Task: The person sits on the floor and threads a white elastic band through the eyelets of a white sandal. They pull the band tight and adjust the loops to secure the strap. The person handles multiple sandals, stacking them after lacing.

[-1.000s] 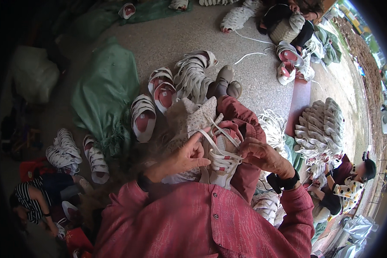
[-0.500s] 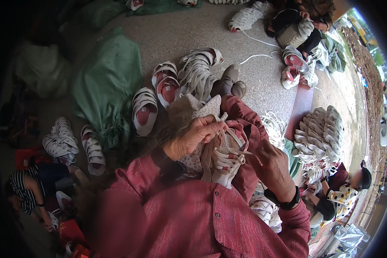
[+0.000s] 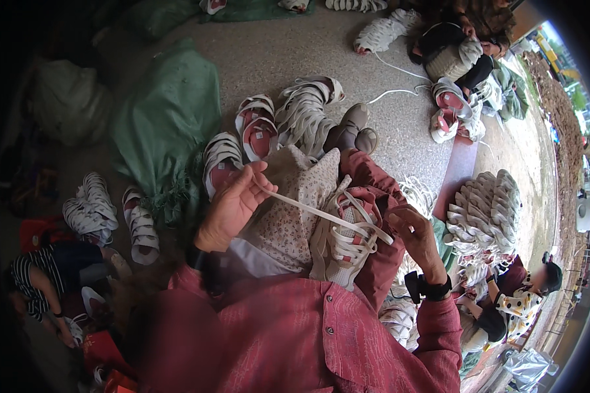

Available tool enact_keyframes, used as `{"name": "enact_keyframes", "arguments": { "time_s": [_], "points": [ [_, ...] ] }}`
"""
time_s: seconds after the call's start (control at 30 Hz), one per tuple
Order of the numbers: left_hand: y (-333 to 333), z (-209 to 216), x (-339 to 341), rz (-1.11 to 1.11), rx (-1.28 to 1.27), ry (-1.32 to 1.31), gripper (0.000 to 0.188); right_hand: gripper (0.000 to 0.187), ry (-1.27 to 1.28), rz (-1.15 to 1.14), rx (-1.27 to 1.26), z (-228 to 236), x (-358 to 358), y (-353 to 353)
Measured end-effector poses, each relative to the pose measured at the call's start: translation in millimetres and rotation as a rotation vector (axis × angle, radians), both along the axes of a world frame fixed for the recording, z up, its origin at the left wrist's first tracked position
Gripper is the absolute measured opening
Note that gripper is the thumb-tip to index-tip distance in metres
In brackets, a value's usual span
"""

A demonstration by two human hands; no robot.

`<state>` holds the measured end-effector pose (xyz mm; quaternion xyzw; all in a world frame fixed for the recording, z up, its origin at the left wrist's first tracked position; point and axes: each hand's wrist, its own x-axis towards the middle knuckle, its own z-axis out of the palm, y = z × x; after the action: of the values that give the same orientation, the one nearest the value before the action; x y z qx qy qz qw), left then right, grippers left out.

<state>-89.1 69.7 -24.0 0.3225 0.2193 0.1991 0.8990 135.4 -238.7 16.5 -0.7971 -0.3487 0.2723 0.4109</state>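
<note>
A white and red sneaker (image 3: 353,239) lies in my lap with its toe toward me, partly laced. My left hand (image 3: 233,204) pinches a flat white shoelace (image 3: 299,205), stretched taut from the shoe toward the left. My right hand (image 3: 418,237) hovers just right of the shoe, its fingers loosely curled and apart. Close to those fingertips a short lace loop bends out from the shoe; I see no grip on it. Under the sneaker, a floral cloth (image 3: 295,177) covers part of my lap.
Several laced shoes (image 3: 305,111) stand in rows ahead, beside a green sack (image 3: 170,111). Stacked shoes (image 3: 485,213) and a seated person (image 3: 514,298) are at the right. Another person (image 3: 459,46) works at the far right, and one in stripes (image 3: 39,285) at the left.
My left hand has moved left from the shoe, drawing the lace out taut. My right hand has shifted slightly, its fingers now less blurred.
</note>
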Motion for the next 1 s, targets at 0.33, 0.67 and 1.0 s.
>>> {"name": "enact_keyframes", "arguments": {
  "time_s": [0.33, 0.67, 1.0],
  "points": [
    [-1, 4, 14, -0.307, -0.041, 0.084, 0.03, 0.018, -0.087, 0.479, -0.015, 28, 5, 8],
    [-18, 4, 36, -0.439, 0.423, 0.329, 0.032, 0.014, -0.151, 0.249, 0.063, 1, 14, 18],
    [-7, 11, 24, -0.401, 0.246, 0.248, 0.032, 0.015, -0.347, 0.354, 0.141, -28, 7, 39]
  ]
}}
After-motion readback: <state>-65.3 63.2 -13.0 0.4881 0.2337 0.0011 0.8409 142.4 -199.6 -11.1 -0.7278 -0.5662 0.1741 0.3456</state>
